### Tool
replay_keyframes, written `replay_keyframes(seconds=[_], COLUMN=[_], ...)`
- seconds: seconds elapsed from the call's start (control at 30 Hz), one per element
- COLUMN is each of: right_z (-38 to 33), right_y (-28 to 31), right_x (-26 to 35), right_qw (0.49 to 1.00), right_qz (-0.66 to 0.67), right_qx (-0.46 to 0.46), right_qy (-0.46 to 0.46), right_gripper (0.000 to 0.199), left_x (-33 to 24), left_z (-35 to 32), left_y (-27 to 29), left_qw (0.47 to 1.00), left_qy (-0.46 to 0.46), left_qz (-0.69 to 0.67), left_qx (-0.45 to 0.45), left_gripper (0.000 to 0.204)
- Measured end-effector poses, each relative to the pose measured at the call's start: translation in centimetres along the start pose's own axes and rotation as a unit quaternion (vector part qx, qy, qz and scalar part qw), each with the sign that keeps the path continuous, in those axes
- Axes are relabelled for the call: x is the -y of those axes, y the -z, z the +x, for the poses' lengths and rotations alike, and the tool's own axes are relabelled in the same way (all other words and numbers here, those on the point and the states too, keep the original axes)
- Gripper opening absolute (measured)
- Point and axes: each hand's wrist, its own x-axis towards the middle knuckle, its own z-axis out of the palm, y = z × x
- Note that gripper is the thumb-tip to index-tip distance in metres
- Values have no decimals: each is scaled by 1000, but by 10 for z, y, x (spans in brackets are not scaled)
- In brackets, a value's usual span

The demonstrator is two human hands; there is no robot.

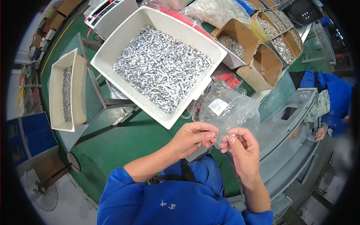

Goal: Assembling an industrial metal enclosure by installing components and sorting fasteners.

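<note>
My left hand (193, 139) pinches a small pale ring-like part (215, 135) between thumb and fingertips. Close beside it, my right hand (242, 144) grips a small whitish piece (229, 137), mostly covered by the fingers. A narrow gap separates the two parts. Just beyond my hands lies a clear plastic bag (236, 108) with a white label. Farther off to the left, a large white tub (108, 60) holds a heap of small silvery cylindrical parts (161, 63).
A second white tub (80, 90) with small parts stands at left. Cardboard boxes (268, 65) of small parts line the far right, near a stuffed clear bag (215, 13). Grey metal machinery (277, 127) runs along my right. A co-worker in blue (330, 90) is beyond it.
</note>
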Motion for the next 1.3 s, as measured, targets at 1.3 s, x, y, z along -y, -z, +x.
replay_keyframes(seconds=[1.3], right_z=[-68], right_y=[13], right_x=[-50], right_qw=[804], right_qz=[-504], right_qx=[34], right_qy=[314], right_gripper=[26], left_x=[-55], left_z=[37], left_y=[30], left_qw=[951], left_qy=[-241], left_qz=[47], left_qx=[-189], left_gripper=[37])
